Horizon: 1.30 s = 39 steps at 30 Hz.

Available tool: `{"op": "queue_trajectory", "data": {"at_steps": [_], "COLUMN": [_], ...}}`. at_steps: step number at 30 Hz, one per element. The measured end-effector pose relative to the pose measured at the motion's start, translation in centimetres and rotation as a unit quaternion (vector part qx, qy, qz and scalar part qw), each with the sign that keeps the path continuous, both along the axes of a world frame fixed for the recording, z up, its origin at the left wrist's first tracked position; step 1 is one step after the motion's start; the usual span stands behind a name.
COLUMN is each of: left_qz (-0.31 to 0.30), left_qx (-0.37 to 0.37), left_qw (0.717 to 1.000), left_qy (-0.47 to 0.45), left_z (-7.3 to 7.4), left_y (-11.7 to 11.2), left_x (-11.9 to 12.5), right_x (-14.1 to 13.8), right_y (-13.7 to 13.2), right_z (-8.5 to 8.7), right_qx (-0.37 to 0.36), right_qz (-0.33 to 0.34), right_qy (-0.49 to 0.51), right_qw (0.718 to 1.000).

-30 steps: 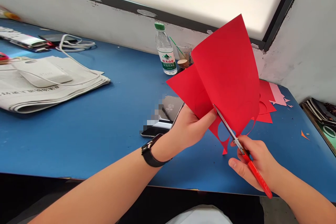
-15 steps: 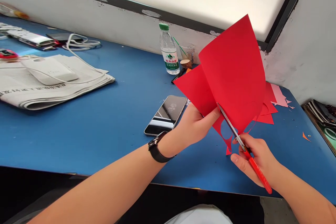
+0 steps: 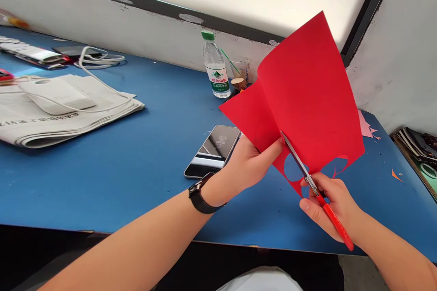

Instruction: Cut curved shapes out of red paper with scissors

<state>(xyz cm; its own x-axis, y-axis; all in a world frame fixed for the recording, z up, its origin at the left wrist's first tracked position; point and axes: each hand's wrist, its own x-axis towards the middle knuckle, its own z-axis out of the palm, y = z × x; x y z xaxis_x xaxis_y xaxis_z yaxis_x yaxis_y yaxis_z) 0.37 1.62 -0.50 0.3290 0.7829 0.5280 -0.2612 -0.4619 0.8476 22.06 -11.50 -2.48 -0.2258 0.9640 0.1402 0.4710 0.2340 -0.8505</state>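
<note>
My left hand (image 3: 251, 166), with a black watch on its wrist, pinches the lower left part of a folded red paper sheet (image 3: 303, 100) held up above the blue table (image 3: 136, 154). My right hand (image 3: 327, 209) grips red-handled scissors (image 3: 316, 193), whose blades reach up into the sheet's lower edge. Round cut-outs show along that edge on both sides of the blades.
A smartphone (image 3: 213, 151) lies just left of my left hand. A water bottle (image 3: 215, 66) and a plastic cup (image 3: 241, 70) stand by the wall. Folded newspapers (image 3: 61, 116) carry a white power bank (image 3: 56, 95) with cable at left. Pink paper scraps (image 3: 366, 125) lie at right.
The red sheet has turned and spread wider to the right, hiding the red scraps behind it. The scissors stay in the cut, and a second round cut-out shows at right.
</note>
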Motion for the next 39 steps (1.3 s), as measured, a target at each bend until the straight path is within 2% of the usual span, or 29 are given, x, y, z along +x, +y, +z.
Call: {"op": "queue_trajectory", "data": {"at_steps": [7,15,21,25,31,39], "left_qz": [-0.001,-0.010,0.007,0.024,0.040,0.011], "left_qx": [-0.010,-0.005,-0.006,0.018,0.072,0.099], "left_qw": [1.000,1.000,1.000,0.999,0.996,0.995], "left_qy": [0.001,-0.006,0.007,0.015,0.040,0.022], "left_z": [0.0,0.2,0.1,-0.3,0.1,-0.2], "left_y": [-0.1,-0.1,-0.1,0.2,0.2,0.6], "left_x": [-0.1,0.0,0.1,0.0,0.1,0.1], "right_x": [0.1,0.1,0.1,0.0,-0.2,-0.2], "right_y": [0.0,-0.1,-0.1,0.0,0.2,0.0], "right_z": [-0.7,-0.6,-0.5,-0.3,0.3,0.8], "right_qx": [0.023,0.014,0.009,0.007,0.055,0.074], "right_qz": [-0.024,-0.030,-0.023,-0.025,-0.010,0.006], "right_qy": [0.012,0.003,-0.009,-0.020,-0.072,-0.091], "right_qw": [0.999,0.999,1.000,0.999,0.996,0.993]}}
